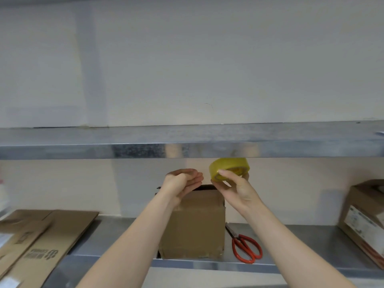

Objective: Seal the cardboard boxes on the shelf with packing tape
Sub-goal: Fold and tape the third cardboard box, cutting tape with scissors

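Observation:
A plain brown cardboard box (195, 227) stands upright in the middle of the lower metal shelf (291, 265). My right hand (234, 188) holds a yellowish roll of packing tape (228, 167) above the box's top right corner, just under the upper shelf. My left hand (182, 181) hovers over the box's top left with its fingers curled toward the roll; whether it pinches the clear tape end is not visible. The top of the box is mostly hidden behind my hands.
Red-handled scissors (246, 248) lie on the shelf right of the box. Flattened cardboard boxes (41, 235) lie at the left. Another labelled box (365, 219) sits tilted at the far right. The upper metal shelf (187, 150) hangs close above my hands.

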Tool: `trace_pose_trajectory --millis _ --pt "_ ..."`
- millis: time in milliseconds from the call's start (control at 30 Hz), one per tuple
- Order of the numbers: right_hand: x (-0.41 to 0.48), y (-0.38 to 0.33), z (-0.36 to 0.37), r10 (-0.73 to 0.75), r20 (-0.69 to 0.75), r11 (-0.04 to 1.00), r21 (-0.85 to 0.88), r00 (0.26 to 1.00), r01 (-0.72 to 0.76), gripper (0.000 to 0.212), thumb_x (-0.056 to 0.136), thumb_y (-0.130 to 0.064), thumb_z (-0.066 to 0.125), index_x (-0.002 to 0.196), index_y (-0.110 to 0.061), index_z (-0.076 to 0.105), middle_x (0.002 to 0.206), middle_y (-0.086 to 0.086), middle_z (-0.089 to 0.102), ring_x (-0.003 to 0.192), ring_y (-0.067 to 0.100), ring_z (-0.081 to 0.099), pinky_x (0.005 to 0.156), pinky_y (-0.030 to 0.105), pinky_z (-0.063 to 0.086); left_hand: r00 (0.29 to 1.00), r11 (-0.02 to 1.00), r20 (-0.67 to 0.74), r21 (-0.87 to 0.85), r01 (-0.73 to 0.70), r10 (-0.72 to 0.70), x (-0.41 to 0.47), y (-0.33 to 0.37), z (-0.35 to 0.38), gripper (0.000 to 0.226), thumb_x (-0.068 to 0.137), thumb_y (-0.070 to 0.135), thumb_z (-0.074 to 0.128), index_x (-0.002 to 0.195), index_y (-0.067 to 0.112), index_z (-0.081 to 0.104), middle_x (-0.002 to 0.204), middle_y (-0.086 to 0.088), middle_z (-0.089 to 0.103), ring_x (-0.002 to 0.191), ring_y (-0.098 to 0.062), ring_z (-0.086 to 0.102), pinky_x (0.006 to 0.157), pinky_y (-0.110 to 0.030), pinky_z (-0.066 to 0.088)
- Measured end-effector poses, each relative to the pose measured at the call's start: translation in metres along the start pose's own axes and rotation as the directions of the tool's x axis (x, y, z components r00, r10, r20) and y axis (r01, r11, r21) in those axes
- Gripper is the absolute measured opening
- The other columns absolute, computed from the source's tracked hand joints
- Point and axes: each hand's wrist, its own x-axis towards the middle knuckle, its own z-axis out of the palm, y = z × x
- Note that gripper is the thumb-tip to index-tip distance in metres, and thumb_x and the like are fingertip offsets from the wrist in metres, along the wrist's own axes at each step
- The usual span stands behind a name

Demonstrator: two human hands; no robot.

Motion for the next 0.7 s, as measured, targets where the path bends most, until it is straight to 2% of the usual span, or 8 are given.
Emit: trace_pose_trajectory --millis 133,200,267,400,500,567,633,700 --pt "-0.002 -0.005 -0.003 0.035 0.028 0.999 -0.037 0.999 -0.034 0.072 0.063 0.007 0.070 0.122 -0.021 0.039 0.118 0.014 0.058 0.108 0.027 0.061 0.099 0.050 0.046 1.000 1.000 -0.020 0.020 -0.022 0.022 0.001 -0.002 0.003 0.003 0.091 -0.003 0.059 0.090 -0.002 0.061 0.089 -0.019 0.071 0.083 -0.025 0.071 0.076 -0.032 0.059" --pt "-0.002 -0.005 -0.005 0.060 0.025 0.995 -0.076 0.998 -0.058 0.068 0.067 0.006 0.071 0.121 -0.025 0.043 0.123 0.015 0.054 0.114 0.034 0.058 0.100 0.052 0.045 0.999 0.999 -0.033 0.016 -0.038 0.038 0.002 -0.003 0.005 0.003 0.091 -0.002 0.059 0.089 0.000 0.061 0.089 -0.019 0.071 0.082 -0.024 0.071 0.075 -0.031 0.060" --pt "0.001 -0.002 -0.008 0.065 -0.013 0.995 -0.078 0.998 -0.066 0.060 0.077 0.009 0.067 0.120 -0.027 0.045 0.120 0.017 0.055 0.113 0.039 0.057 0.097 0.050 0.048 0.999 0.999 -0.028 0.010 -0.037 0.038 0.002 -0.003 0.006 0.004 0.091 -0.002 0.060 0.089 0.001 0.061 0.090 -0.019 0.071 0.082 -0.025 0.072 0.073 -0.031 0.060" --pt "0.012 0.004 -0.012 -0.021 -0.178 0.998 -0.061 0.984 0.010 0.052 0.086 0.016 0.054 0.126 -0.018 0.048 0.114 0.014 0.060 0.098 0.027 0.061 0.073 0.034 0.053 0.999 0.998 0.043 0.053 -0.017 0.015 -0.002 -0.003 0.007 0.007 0.089 -0.001 0.062 0.096 0.000 0.061 0.091 -0.019 0.072 0.084 -0.028 0.073 0.071 -0.032 0.061" --pt "0.017 0.007 -0.009 0.007 -0.281 0.998 -0.051 0.960 -0.023 0.031 0.088 0.017 0.046 0.098 -0.010 0.057 0.094 0.010 0.062 0.083 0.019 0.060 0.061 0.026 0.052 0.997 0.998 0.076 0.059 -0.004 -0.001 -0.002 -0.004 0.008 0.010 0.089 -0.001 0.063 0.099 -0.001 0.059 0.090 -0.020 0.072 0.085 -0.028 0.073 0.072 -0.032 0.060" --pt "0.018 0.008 -0.011 0.043 -0.337 0.997 -0.050 0.941 -0.064 0.023 0.086 0.014 0.055 0.094 -0.007 0.059 0.091 0.009 0.064 0.079 0.016 0.061 0.052 0.020 0.053 0.997 0.997 0.081 0.071 0.004 -0.009 -0.002 -0.004 0.006 0.010 0.090 0.000 0.063 0.099 -0.002 0.059 0.093 -0.022 0.071 0.085 -0.026 0.072 0.072 -0.031 0.060" --pt "0.019 0.008 -0.015 0.048 -0.379 0.993 -0.078 0.924 -0.083 0.018 0.081 0.009 0.067 0.094 -0.003 0.060 0.093 0.012 0.066 0.079 0.015 0.064 0.055 0.018 0.053 0.996 0.993 0.085 0.118 0.008 -0.018 -0.001 -0.003 0.003 0.011 0.089 0.001 0.064 0.099 -0.002 0.060 0.095 -0.023 0.071 0.086 -0.024 0.072 0.072 -0.028 0.060" --pt "0.020 0.007 -0.017 -0.003 -0.414 0.986 -0.152 0.910 -0.066 0.016 0.080 0.006 0.070 0.089 -0.002 0.060 0.099 0.014 0.065 0.080 0.017 0.064 0.068 0.023 0.052 0.996 0.985 0.078 0.174 0.020 -0.034 0.001 -0.003 -0.002 0.009 0.088 -0.001 0.064 0.097 -0.004 0.062 0.091 -0.021 0.072 0.085 -0.024 0.073 0.072 -0.026 0.059"
